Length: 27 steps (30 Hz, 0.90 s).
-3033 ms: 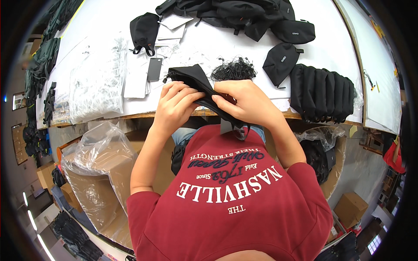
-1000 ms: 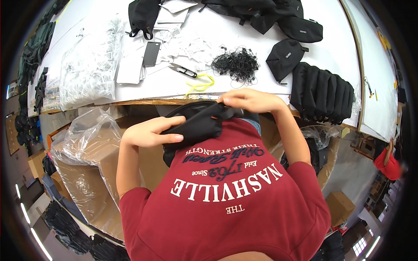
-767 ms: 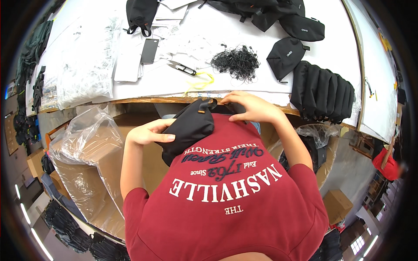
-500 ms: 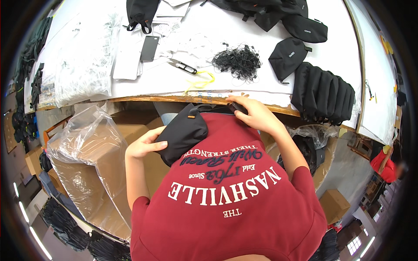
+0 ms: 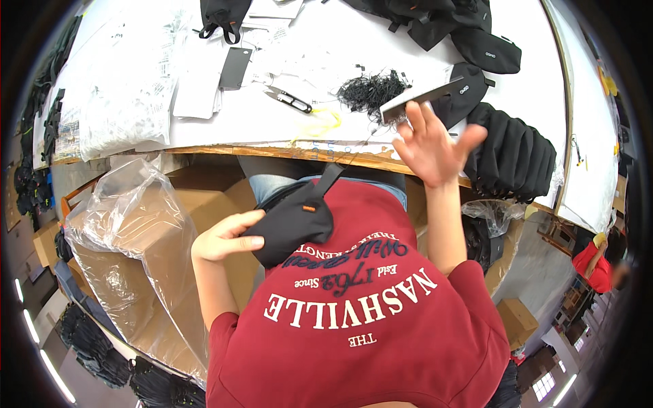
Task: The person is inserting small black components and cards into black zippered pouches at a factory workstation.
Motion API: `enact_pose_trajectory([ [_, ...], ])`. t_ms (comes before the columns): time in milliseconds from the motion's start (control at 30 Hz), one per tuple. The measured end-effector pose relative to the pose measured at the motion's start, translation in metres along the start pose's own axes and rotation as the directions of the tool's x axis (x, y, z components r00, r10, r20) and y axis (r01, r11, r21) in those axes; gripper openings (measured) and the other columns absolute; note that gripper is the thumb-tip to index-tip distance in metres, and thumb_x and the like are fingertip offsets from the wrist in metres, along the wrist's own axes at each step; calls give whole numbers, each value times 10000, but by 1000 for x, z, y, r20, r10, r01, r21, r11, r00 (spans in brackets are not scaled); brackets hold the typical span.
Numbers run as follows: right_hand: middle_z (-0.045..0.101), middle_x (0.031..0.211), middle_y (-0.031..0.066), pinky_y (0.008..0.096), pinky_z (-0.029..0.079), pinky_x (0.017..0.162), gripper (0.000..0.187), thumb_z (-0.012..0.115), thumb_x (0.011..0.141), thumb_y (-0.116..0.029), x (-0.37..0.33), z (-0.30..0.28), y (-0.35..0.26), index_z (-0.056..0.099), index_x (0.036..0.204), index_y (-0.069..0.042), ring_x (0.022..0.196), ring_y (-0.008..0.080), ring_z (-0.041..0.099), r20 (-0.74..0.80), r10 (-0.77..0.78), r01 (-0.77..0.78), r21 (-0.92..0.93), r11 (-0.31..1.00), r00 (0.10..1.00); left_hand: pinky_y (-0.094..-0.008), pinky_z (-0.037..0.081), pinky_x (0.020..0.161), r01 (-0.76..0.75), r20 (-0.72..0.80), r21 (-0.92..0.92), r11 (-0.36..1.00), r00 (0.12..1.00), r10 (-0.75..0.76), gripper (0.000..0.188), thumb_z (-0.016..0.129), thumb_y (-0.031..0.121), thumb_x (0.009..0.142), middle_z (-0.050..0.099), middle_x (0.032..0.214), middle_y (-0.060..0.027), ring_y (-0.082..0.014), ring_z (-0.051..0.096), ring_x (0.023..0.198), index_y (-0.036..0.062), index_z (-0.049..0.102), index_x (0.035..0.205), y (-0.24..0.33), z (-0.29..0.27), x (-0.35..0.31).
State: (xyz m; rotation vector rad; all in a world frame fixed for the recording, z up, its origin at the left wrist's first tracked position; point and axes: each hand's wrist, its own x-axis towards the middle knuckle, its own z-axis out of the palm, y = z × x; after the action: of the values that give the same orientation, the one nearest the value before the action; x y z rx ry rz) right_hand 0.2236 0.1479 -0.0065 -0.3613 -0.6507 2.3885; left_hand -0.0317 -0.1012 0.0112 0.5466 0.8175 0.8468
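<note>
My left hand grips one end of a small black pouch with an orange tab, held in front of my red shirt. From the pouch a black strap reaches toward the table edge, and a thin dark string runs on from it. My right hand is raised over the table edge, fingers spread and slightly blurred. A dark, flat card tag is tilted beside its fingertips; whether they touch it I cannot tell. The string seems to lead toward this tag.
On the white table lie thread snips, a heap of black tag strings and another dark card. Several black pouches stand in a row at right. Plastic-covered cartons are at left, below the table.
My right hand has risen away from the strap to the right and opened, and the card tag now shows by its fingers. The pouch, still in my left hand, has shifted slightly and its strap is stretched up.
</note>
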Motion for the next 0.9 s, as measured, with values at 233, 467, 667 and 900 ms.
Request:
enact_pose_trajectory([
  [233, 540, 668, -14, 247, 369, 537, 245, 585, 905, -344, 65, 28, 59, 582, 861, -102, 571, 96, 426, -526, 145, -147, 38, 988, 838, -278, 404, 879, 26, 136, 174, 984, 989, -50, 405, 547, 150, 936, 556, 1125, -64, -118, 476, 1010, -59, 451, 1269, 7, 7, 1],
  [467, 456, 573, -29, 223, 263, 418, 223, 568, 923, -293, 75, 42, 86, 551, 865, -78, 438, 65, 337, -380, 247, -279, -32, 960, 891, -261, 415, 823, 32, 119, 162, 986, 992, -52, 357, 540, 169, 940, 567, 1053, -42, -94, 472, 940, -55, 472, 1210, 7, 10, 0],
  [667, 340, 472, -119, 227, 155, 414, 297, 656, 882, -334, 84, 38, 56, 628, 690, -109, 423, -5, 236, -404, -166, -53, -478, 877, 899, -246, 407, 629, 89, -379, 521, 849, 915, 137, 246, 642, 190, 870, 542, 722, -10, -53, 457, 711, -36, 593, 954, 33, 22, 0],
  [900, 452, 503, -68, 234, 271, 455, 257, 718, 815, -277, 70, 53, 9, 723, 857, -23, 495, 39, 319, 7, 22, -2, -919, 394, 1000, -354, 439, 689, 204, -292, 950, 236, 850, 440, 181, 693, 146, 767, 607, 911, -105, -249, 545, 795, 20, 638, 884, 54, 26, 47],
])
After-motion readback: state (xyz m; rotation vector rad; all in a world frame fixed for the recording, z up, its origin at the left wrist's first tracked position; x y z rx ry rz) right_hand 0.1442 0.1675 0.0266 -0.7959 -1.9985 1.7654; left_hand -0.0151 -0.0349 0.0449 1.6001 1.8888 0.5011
